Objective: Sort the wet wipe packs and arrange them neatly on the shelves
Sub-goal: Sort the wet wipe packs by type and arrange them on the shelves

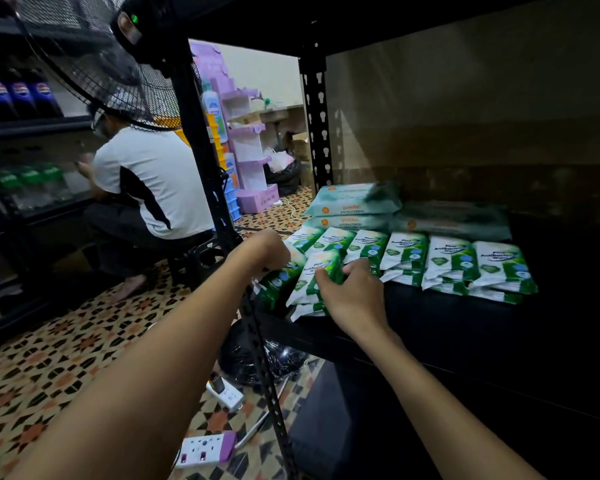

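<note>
1. To your left, a person (146,188) in a white and black shirt sits low, back turned, facing a dark rack.
2. That rack holds cola bottles (18,95) above and green-labelled bottles (28,178) below.
3. A black mesh fan (94,60) hangs above that person.
4. A lilac cardboard display stand (246,143) is on the patterned tile floor (49,355) behind.
5. Two white power strips (205,450) lie on the tiles below you; a black bag (257,358) sits near them.
</note>
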